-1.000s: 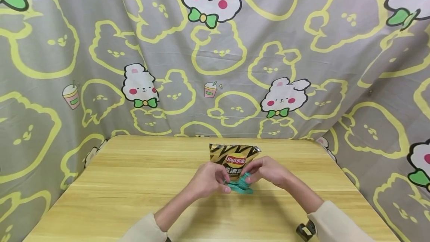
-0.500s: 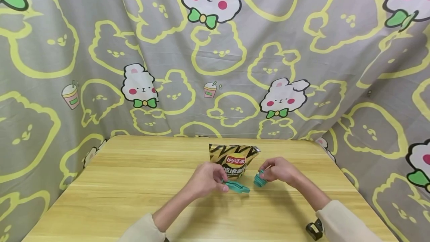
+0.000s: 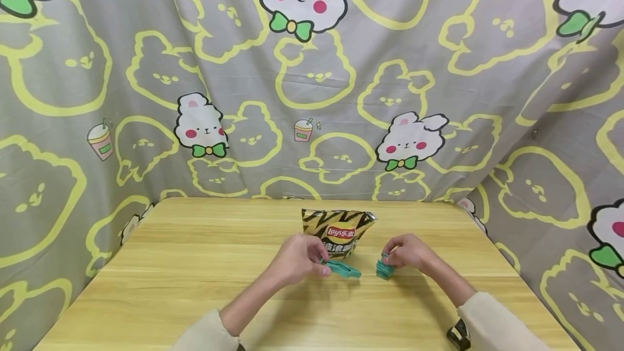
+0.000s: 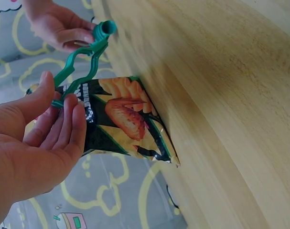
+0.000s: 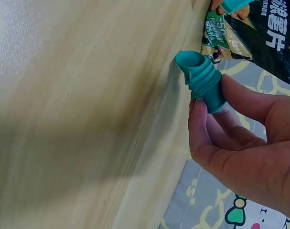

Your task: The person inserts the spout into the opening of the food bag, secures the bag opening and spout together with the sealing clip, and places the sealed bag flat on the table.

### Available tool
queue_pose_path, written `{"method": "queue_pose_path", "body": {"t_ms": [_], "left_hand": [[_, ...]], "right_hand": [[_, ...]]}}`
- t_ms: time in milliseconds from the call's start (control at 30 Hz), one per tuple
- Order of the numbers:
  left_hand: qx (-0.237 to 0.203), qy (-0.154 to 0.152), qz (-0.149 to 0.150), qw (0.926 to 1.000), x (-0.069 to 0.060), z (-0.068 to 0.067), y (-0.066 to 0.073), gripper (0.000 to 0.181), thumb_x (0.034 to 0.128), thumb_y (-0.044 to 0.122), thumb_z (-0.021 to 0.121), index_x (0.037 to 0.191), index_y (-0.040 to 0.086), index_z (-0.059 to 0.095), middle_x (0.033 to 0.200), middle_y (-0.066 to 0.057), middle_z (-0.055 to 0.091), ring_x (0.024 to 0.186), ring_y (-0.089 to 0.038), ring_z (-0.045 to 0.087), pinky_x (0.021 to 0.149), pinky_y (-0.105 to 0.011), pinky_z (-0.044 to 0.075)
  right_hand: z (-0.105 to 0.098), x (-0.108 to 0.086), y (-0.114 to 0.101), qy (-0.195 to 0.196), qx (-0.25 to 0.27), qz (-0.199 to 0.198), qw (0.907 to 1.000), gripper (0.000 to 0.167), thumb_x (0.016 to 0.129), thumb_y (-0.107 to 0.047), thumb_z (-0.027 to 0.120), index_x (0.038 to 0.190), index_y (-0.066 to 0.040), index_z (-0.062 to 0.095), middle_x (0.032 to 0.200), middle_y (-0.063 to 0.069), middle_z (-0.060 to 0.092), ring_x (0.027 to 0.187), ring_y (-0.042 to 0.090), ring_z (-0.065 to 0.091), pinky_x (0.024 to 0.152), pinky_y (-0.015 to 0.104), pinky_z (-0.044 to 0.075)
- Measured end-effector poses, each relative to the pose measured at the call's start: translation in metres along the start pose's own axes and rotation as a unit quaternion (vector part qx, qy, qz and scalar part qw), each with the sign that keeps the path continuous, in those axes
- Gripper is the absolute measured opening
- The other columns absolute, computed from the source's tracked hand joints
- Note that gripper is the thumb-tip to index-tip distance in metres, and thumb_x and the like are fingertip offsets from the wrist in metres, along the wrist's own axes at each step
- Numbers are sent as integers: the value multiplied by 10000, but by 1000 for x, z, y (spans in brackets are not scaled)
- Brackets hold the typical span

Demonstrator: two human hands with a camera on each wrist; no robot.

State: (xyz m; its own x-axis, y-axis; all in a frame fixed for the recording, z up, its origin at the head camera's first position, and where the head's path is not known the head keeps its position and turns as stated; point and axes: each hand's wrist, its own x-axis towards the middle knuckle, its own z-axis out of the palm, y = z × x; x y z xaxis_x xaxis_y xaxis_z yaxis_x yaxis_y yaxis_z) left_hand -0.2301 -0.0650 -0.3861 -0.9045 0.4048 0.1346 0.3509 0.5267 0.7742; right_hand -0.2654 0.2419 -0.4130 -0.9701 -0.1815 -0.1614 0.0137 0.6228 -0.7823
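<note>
My left hand (image 3: pixel 298 259) pinches one end of a teal plastic bag clip (image 3: pixel 344 269) between thumb and fingers, just above the table. In the left wrist view two slim arms of the clip (image 4: pixel 91 67) stand apart with a gap between them. My right hand (image 3: pixel 410 251) grips a short teal threaded spout (image 5: pixel 204 83) by its lower part; its round opening shows in the right wrist view. Clip and spout are apart in the head view. Behind them a gold and black Lay's chip bag (image 3: pixel 336 227) stands upright, partly hidden by my left hand.
The wooden table (image 3: pixel 205 242) reaches back to a grey curtain (image 3: pixel 253 69) with cartoon prints, which also hangs at both sides. A black wrist device (image 3: pixel 459 335) sits by the right sleeve (image 3: pixel 497 323).
My right hand has moved right, taking the spout away from the clip, then slightly farther and lower. The left hand stays almost in place with the clip. The chip bag has not moved.
</note>
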Motion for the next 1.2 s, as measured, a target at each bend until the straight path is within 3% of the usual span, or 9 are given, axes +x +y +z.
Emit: {"method": "queue_pose_path", "body": {"t_ms": [400, 833, 1200], "left_hand": [[-2, 13, 32, 10000, 0, 0, 0, 192, 740, 122, 901, 826, 129, 730, 760, 69, 697, 704, -73, 636, 709, -264, 529], [-190, -25, 96, 9998, -3, 14, -12, 177, 745, 5, 851, 861, 64, 732, 747, 21, 700, 671, -79, 624, 670, -218, 532], [414, -255, 232, 9985, -5, 24, -20, 305, 630, -121, 846, 852, 39, 712, 792, -55, 714, 683, -68, 605, 663, -206, 530]], "right_hand": [[3, 0, 0, -15, -139, 23, 9999, 209, 870, -72, 739, 1043, 44, 729, 962, 93, 715, 823, 223, 661, 809, 455, 579], [1, -2, -5, 7, -151, -92, 9998, 191, 859, -70, 742, 1013, 43, 732, 922, 84, 717, 798, 206, 649, 787, 440, 577], [-3, -3, -10, -117, -94, -138, 9998, 226, 878, -95, 732, 1053, 47, 725, 949, 89, 721, 817, 205, 654, 829, 480, 562]]}}
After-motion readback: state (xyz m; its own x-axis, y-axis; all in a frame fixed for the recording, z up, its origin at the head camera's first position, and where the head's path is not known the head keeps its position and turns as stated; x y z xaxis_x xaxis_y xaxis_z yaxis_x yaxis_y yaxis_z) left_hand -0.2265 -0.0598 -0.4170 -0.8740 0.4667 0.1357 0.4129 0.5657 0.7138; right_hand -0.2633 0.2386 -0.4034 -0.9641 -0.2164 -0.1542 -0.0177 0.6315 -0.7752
